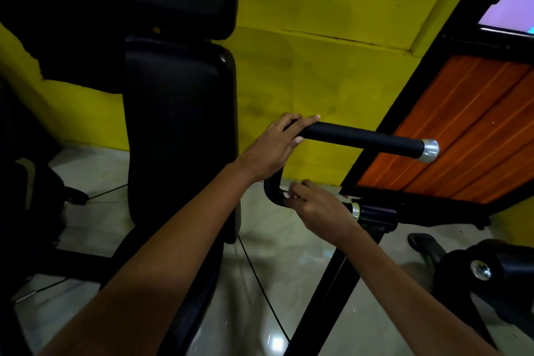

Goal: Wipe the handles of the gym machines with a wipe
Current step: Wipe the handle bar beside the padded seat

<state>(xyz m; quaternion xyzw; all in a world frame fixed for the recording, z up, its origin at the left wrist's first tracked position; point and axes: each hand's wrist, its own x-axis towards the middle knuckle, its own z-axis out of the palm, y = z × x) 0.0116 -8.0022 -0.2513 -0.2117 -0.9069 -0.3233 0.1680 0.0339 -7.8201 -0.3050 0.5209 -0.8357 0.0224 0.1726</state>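
Pointing right, level: black handle [364,139].

The right hand [316,211] covers the lower bar of the U-shaped handle [361,139]; only white slivers show at its fingertips, too small to identify as a wipe. The left hand [277,147] hides the handle's upper bend. The black back pad [179,130] merges into shadow, its top cut off. The screen [511,0] is cropped at the right edge.

yellow wall [332,3] | orange slatted panel [450,130] | black seat pad [179,130] | glossy floor [260,283] | black cable [260,277]
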